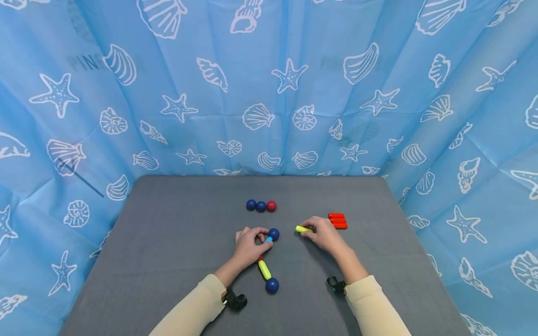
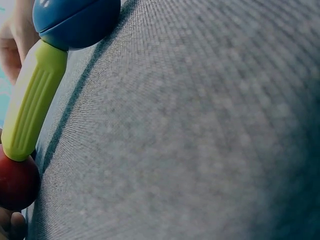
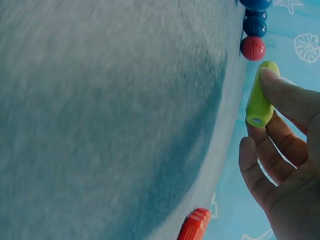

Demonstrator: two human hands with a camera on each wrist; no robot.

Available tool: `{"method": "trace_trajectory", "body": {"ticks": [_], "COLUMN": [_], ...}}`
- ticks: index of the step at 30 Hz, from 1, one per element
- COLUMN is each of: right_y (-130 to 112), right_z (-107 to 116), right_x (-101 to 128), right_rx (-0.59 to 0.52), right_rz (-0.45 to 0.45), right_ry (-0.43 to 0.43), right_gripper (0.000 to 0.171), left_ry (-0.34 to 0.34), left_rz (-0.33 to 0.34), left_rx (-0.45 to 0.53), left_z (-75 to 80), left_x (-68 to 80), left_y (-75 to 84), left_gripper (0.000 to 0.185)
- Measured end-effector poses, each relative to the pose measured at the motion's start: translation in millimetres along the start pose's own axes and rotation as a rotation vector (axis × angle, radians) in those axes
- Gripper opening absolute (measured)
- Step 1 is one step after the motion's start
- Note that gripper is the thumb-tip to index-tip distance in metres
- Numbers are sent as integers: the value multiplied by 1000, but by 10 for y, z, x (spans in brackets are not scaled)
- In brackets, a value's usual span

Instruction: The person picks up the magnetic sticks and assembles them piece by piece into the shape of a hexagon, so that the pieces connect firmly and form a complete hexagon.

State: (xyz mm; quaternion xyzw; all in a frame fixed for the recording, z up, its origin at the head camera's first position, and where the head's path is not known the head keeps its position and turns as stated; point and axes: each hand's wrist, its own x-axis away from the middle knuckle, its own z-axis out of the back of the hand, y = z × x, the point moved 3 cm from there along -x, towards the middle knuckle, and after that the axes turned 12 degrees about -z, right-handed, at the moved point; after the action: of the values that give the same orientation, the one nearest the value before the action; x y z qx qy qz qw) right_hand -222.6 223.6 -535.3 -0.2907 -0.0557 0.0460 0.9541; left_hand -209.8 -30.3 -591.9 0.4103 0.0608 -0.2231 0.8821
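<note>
1. Magnetic sticks and balls are laid out on a grey table (image 1: 168, 242), which is backed by a blue curtain (image 1: 84, 116) printed with shells and starfish.
2. At the left, the left hand (image 1: 249, 247) is curled over part of a joined chain; a light blue stick (image 1: 268, 239) is pinched at its fingertips, and a dark blue ball (image 1: 274, 234) is attached at that stick's far end.
3. From under the same hand a yellow-green stick (image 1: 264, 269) runs toward the near edge and ends in another blue ball (image 1: 272, 285); in the left wrist view a red ball (image 2: 17, 182) is seen touching the stick's other end.
4. Farther back, near the middle of the table, two blue balls (image 1: 256, 205) and one red one (image 1: 271, 206) are lined up in a touching row.
5. To the right of the chain, a loose yellow-green stick (image 1: 303, 229) is held between the thumb and fingertips of the right hand (image 1: 324, 235), low over the table surface.
6. Just beyond that hand, three red sticks (image 1: 338, 220) are stacked side by side, touching one another.
7. No containers are seen; every piece lies directly on the table.
</note>
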Motion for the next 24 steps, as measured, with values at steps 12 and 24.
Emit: {"method": "trace_trajectory", "body": {"ticks": [12, 24], "right_y": [-185, -349], "right_z": [-166, -307], "right_x": [-99, -150], "right_rx": [12, 18], "right_rz": [-21, -6], "right_ry": [-19, -69], "right_gripper": [22, 19], "left_ry": [-9, -6], "left_rz": [12, 0], "left_rx": [-27, -12], "left_z": [-9, 20], "left_x": [0, -3], "left_y": [-31, -2], "left_gripper": [31, 30]}}
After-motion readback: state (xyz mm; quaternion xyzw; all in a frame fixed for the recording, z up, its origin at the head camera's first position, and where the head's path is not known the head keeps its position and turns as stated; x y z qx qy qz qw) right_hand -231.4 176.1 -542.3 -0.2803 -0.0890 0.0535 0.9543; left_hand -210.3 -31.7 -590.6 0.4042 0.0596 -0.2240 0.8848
